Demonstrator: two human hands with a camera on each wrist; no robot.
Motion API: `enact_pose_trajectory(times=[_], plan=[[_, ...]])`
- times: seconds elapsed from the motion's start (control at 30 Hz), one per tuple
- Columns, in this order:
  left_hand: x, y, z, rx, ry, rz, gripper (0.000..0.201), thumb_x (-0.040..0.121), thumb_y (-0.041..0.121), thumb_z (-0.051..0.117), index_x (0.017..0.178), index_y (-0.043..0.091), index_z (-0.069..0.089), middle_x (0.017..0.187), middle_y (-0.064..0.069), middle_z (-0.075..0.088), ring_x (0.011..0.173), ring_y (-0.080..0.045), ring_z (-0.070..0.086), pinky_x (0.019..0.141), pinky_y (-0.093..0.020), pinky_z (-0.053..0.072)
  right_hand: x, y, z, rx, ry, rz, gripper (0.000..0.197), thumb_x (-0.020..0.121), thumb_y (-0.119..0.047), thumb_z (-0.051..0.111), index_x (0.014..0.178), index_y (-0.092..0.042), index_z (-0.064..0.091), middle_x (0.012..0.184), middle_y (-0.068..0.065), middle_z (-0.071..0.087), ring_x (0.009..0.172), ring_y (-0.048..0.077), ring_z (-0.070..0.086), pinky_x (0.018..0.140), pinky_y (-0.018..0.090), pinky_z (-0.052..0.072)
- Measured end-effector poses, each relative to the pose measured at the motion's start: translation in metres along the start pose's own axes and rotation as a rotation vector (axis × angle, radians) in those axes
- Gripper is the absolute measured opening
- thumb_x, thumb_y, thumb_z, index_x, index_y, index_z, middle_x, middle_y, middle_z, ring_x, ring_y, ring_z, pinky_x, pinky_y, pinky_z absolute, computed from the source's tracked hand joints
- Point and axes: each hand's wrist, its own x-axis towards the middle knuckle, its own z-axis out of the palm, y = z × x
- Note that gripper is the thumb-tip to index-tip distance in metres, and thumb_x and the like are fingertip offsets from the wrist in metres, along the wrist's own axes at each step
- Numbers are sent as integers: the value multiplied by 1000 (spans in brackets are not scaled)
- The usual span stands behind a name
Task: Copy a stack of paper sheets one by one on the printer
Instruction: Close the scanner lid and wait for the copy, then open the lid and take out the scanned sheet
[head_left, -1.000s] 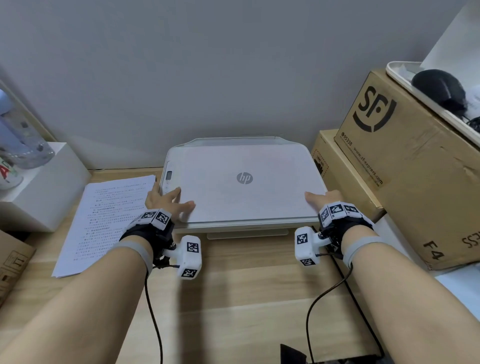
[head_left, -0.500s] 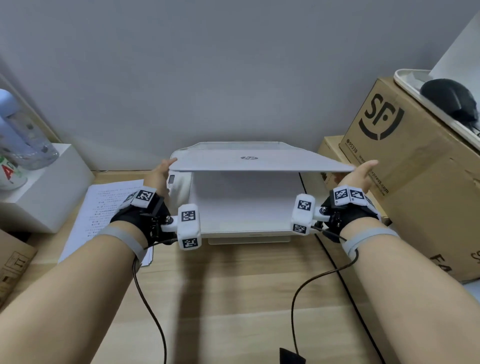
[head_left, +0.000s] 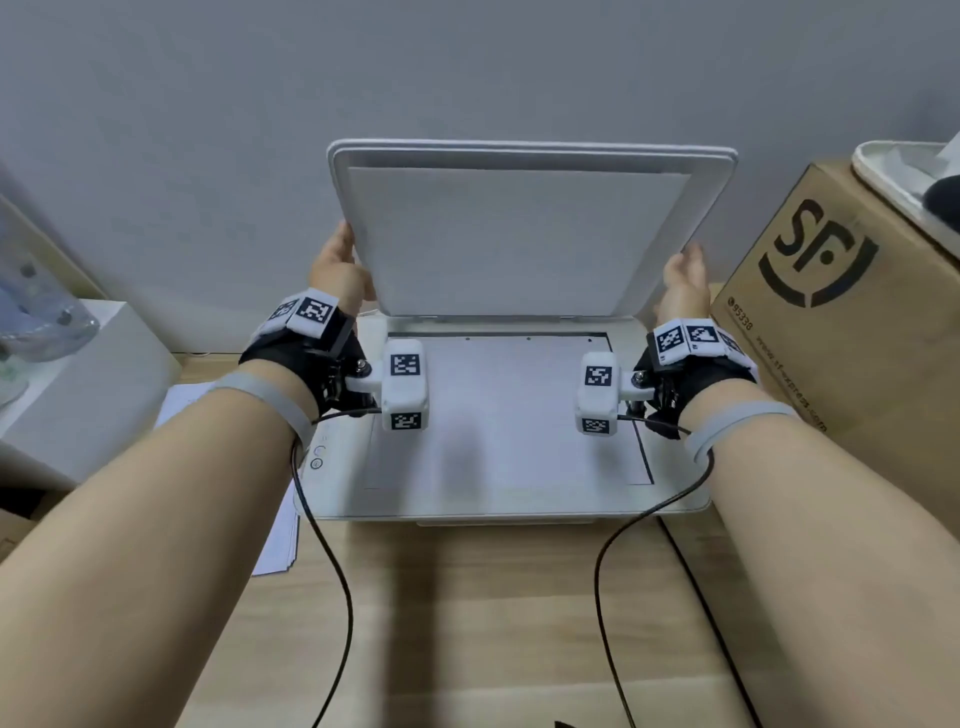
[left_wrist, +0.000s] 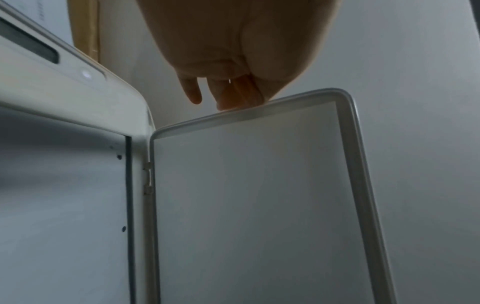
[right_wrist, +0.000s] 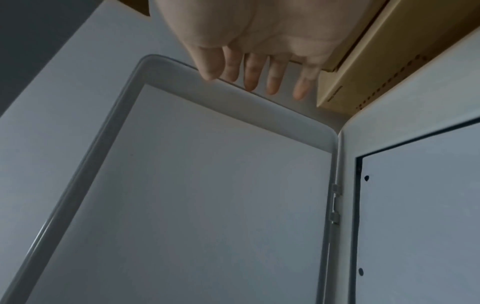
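Note:
The white printer (head_left: 467, 506) sits on the wooden desk with its scanner lid (head_left: 519, 239) raised almost upright against the wall. The scanner bed (head_left: 509, 415) lies uncovered and looks pale; I cannot tell whether a sheet is on it. My left hand (head_left: 340, 270) rests along the lid's left edge, fingers (left_wrist: 228, 100) straight against the rim. My right hand (head_left: 683, 280) lies on the lid's right edge, with straight fingers (right_wrist: 252, 80) reaching past the rim. The stack of printed sheets (head_left: 280, 540) lies left of the printer, mostly hidden under my left forearm.
A large cardboard box (head_left: 857, 312) marked SF stands close to the printer's right side, with a white tray (head_left: 893, 176) on top. A white block (head_left: 78, 395) carrying a plastic bottle (head_left: 31, 312) stands at the left. Bare desk (head_left: 467, 623) lies in front.
Both hands have swung the lid up from flat on the printer, through half raised, to almost upright, which has uncovered the scanner bed. The hands rose with it along its side edges.

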Motion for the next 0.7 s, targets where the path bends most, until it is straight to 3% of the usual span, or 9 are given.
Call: enact_pose_trajectory(times=[0.07, 0.13, 0.37, 0.47, 0.53, 0.6, 0.63, 0.67, 0.7], plan=[[15, 2, 5, 46, 16, 4, 87, 72, -27, 23, 148, 13, 31, 149, 1, 38, 98, -14, 48, 40, -11, 33, 10, 4, 5, -44, -63, 9, 50, 101, -19, 37, 149, -18, 22, 154, 2, 26, 119, 11, 49, 97, 26, 38], [28, 2, 9, 107, 10, 3, 86, 74, -26, 25, 150, 14, 24, 152, 2, 33, 98, -14, 44, 40, -13, 31, 18, 6, 11, -83, -101, 15, 53, 101, -16, 38, 150, -14, 18, 157, 1, 19, 142, 14, 22, 112, 26, 20], [61, -10, 15, 210, 6, -7, 85, 79, -22, 27, 153, 17, 13, 149, 2, 36, 80, -15, 47, 50, -21, 32, 41, 9, 22, -165, -150, 26, 56, 100, -19, 42, 150, -15, 18, 157, -1, 18, 143, 12, 19, 113, 24, 17], [67, -11, 16, 281, -11, -17, 87, 79, -21, 31, 153, 19, 9, 150, -10, 36, 87, -18, 44, 47, -16, 34, 44, 10, 23, -166, -148, 13, 57, 100, -19, 43, 150, -14, 18, 157, 0, 16, 144, 12, 18, 116, 26, 17], [67, -10, 17, 314, -24, -18, 88, 79, -22, 33, 153, 17, 5, 152, -9, 33, 96, -18, 44, 49, -14, 37, 45, 11, 24, -163, -147, 13, 57, 99, -18, 45, 150, -13, 19, 158, 0, 15, 144, 12, 16, 117, 27, 17], [65, -8, 20, 326, -38, -25, 89, 79, -22, 36, 153, 14, 1, 156, -6, 24, 116, -22, 44, 74, -22, 47, 43, 11, 23, -166, -156, 17, 59, 98, -19, 47, 150, -14, 19, 158, 0, 14, 144, 12, 15, 117, 28, 17], [63, -6, 21, 357, -35, -26, 89, 79, -22, 40, 152, 10, -1, 158, -8, 14, 132, -23, 34, 94, -27, 42, 42, 11, 22, -169, -162, 20, 59, 98, -19, 47, 150, -14, 19, 158, 0, 13, 144, 12, 15, 117, 29, 17], [60, -5, 22, 394, -33, -21, 89, 79, -20, 44, 151, 5, -3, 160, -11, 1, 144, -23, 18, 109, -28, 28, 41, 10, 20, -173, -165, 21, 60, 98, -19, 48, 150, -15, 19, 158, 0, 14, 144, 13, 15, 117, 29, 17], [56, -5, 22, 414, -28, -18, 89, 80, -17, 48, 149, 1, -5, 159, -13, -10, 147, -23, 4, 116, -28, 16, 39, 8, 18, -176, -167, 24, 60, 97, -19, 49, 150, -15, 19, 158, 1, 14, 144, 13, 16, 117, 30, 18]])
